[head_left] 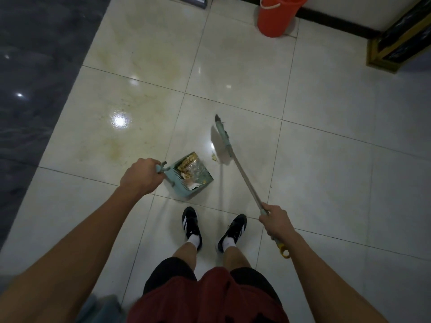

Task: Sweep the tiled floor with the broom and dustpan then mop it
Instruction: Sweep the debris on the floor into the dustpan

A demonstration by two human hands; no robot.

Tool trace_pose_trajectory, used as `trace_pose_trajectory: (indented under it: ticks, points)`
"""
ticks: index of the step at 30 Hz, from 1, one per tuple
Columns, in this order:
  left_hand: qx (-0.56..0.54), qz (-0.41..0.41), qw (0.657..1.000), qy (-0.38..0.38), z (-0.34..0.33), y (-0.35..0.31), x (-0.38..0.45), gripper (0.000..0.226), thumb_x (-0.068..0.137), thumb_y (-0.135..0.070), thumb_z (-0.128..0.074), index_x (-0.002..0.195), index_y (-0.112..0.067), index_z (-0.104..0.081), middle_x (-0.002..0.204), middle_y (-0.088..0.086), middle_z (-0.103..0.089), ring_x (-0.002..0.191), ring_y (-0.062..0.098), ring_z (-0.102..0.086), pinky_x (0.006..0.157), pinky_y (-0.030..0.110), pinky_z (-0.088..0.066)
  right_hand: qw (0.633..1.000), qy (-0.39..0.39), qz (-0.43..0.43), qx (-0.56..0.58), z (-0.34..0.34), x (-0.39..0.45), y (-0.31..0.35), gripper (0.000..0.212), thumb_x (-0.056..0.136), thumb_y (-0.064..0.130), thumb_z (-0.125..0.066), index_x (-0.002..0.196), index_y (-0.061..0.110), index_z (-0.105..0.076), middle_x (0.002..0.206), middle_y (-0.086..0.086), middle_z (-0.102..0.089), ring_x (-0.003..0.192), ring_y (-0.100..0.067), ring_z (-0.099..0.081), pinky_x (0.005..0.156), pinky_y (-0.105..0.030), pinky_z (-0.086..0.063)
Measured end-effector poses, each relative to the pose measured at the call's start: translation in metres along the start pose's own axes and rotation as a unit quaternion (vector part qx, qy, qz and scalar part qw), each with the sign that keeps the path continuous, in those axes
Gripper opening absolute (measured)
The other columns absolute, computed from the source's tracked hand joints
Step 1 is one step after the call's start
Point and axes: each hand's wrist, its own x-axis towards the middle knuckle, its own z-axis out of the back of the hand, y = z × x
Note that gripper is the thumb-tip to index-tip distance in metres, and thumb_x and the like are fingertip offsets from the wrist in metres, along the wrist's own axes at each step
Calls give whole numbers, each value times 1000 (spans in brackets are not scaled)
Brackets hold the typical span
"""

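The tiled floor (326,113) fills most of the frame, pale and glossy, with yellowish stains in the left centre and a dark floor strip (35,66) along the left side. At the top right stands an orange bucket (277,17); its top is cut off by the frame edge, so its inside cannot be seen. In the centre the pale green dustpan (193,176) rests on the floor and holds litter (189,166): crumpled wrappers and some yellowish scraps, hard to make out exactly. The left hand (140,178) grips its handle with closed fingers. The broom (224,138) is just right of the dustpan, its head blurred, and a few crumbs (214,157) lie beside it. The right hand (276,221) has its fingers curled around the broom handle near the yellow end.
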Motion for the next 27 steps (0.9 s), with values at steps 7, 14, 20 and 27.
trace_pose_trajectory:
  ticks: [7,14,20,27]
  points:
    - [8,0,1000,1,-8,5,5,16,87,-34,-65,97,-26,-75,77,4,-65,70,29,-64,65,33,-53,994,34,26,-97,-31,32,21,51,97,14,-53,147,11,-45,117,-17,-64,82,-23,-60,67,-31,-55]
    - [12,-7,1000,0,-10,-11,11,12,85,-27,-64,92,-27,-74,77,3,-67,70,28,-64,68,36,-57,992,122,-10,-2,-41,17,33,50,95,16,-56,144,17,-51,74,3,-56,58,-10,-51,49,-21,-42]
    - [5,-11,1000,-5,-9,-7,11,8,83,-24,-65,82,-27,-72,68,-3,-62,62,21,-60,61,31,-50,975,185,-39,117,-39,-9,32,44,97,13,-55,140,20,-55,59,-7,-49,42,-13,-46,41,-25,-40]
    - [0,-16,1000,-1,-6,0,9,8,85,-27,-65,85,-27,-73,68,-4,-63,62,20,-61,63,33,-55,965,198,-57,164,-35,-22,27,47,95,17,-58,140,27,-55,59,-8,-50,43,-13,-44,41,-24,-40]
